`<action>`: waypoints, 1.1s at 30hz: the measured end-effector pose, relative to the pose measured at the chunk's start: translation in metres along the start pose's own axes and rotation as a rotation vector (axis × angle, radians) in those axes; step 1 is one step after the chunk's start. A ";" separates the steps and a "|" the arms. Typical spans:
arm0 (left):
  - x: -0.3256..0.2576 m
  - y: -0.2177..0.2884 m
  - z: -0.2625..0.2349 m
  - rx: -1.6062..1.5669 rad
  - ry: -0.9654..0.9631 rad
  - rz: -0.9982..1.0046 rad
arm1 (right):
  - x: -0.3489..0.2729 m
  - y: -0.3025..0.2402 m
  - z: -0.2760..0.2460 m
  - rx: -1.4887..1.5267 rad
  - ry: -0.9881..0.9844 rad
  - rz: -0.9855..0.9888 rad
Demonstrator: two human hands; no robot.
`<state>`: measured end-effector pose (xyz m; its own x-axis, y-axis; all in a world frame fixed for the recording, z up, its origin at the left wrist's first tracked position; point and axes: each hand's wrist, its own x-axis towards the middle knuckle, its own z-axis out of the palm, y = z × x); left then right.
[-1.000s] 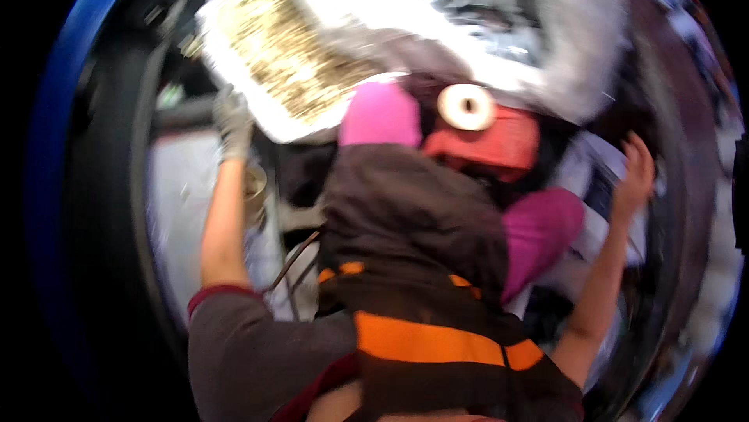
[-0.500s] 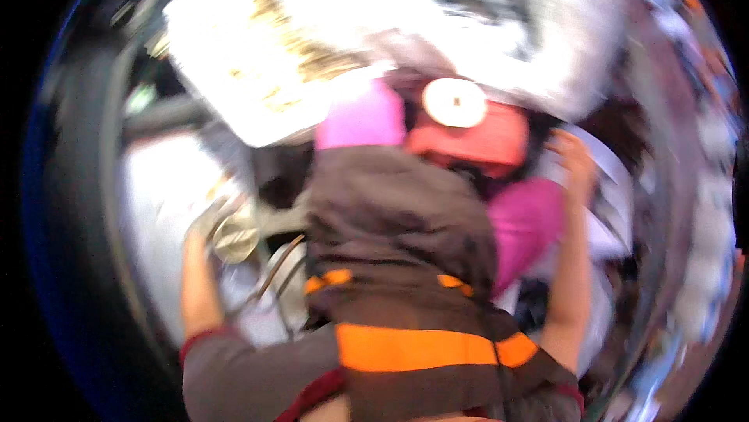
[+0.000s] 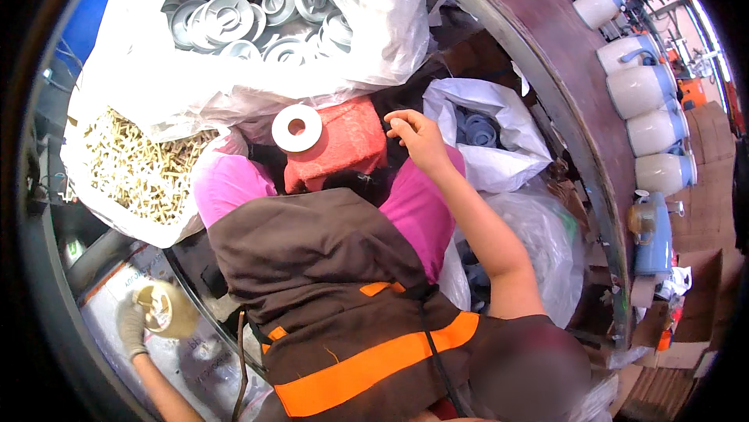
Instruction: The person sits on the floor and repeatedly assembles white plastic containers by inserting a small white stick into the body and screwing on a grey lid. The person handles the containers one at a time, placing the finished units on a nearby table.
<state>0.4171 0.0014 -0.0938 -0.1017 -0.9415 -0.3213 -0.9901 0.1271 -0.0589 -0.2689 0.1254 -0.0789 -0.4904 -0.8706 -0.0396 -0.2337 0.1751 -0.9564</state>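
Your gloved left hand (image 3: 133, 330) is curled around the side of a beige cup (image 3: 178, 314), out over the grey panel (image 3: 222, 395) on your left; the cup is blurred, so what the pale shapes inside it are is hard to say. A curved dark edge bounds the panel on the side toward your lap. Your bare right hand (image 3: 421, 141) is half open, fingers bent, just beside the red block (image 3: 355, 137) between your knees and apart from the white ring (image 3: 309, 140) on it. Dark lettering marks the panel near the cup. Ahead, one white plastic bag (image 3: 156, 83) holds grey discs (image 3: 230, 16), another brass-coloured pins (image 3: 148, 176). Right of your hand, a white sack (image 3: 503, 171) holds grey-blue parts (image 3: 477, 127); beyond runs the brown surface (image 3: 562, 55) with its metal rim, white-and-blue jugs (image 3: 651, 132) lined along the far side.
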 end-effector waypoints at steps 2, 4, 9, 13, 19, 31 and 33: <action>-0.014 0.046 -0.089 -0.299 0.154 0.160 | -0.003 -0.008 0.016 0.052 -0.103 0.009; -0.038 0.128 -0.163 -0.548 0.255 0.262 | -0.016 -0.031 0.051 0.104 -0.234 -0.039; -0.016 0.246 -0.226 0.100 0.434 1.167 | -0.078 -0.109 0.091 0.064 -0.569 -0.422; 0.004 0.329 -0.209 -0.331 -0.049 0.970 | -0.076 -0.099 0.092 -0.001 -0.339 -0.365; -0.002 0.369 -0.177 -1.171 -0.216 0.878 | -0.085 -0.047 0.050 0.048 -0.182 -0.454; -0.033 0.381 -0.185 -0.668 0.496 1.440 | -0.092 -0.043 0.042 0.467 -0.351 -0.131; -0.029 0.389 -0.190 -0.848 0.264 1.406 | -0.078 -0.026 0.039 0.506 -0.592 0.130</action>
<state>0.0164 0.0189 0.0719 -0.8262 -0.2814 0.4882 0.1233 0.7551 0.6439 -0.1922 0.1711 -0.0622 0.0742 -0.9824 -0.1716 0.2747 0.1856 -0.9435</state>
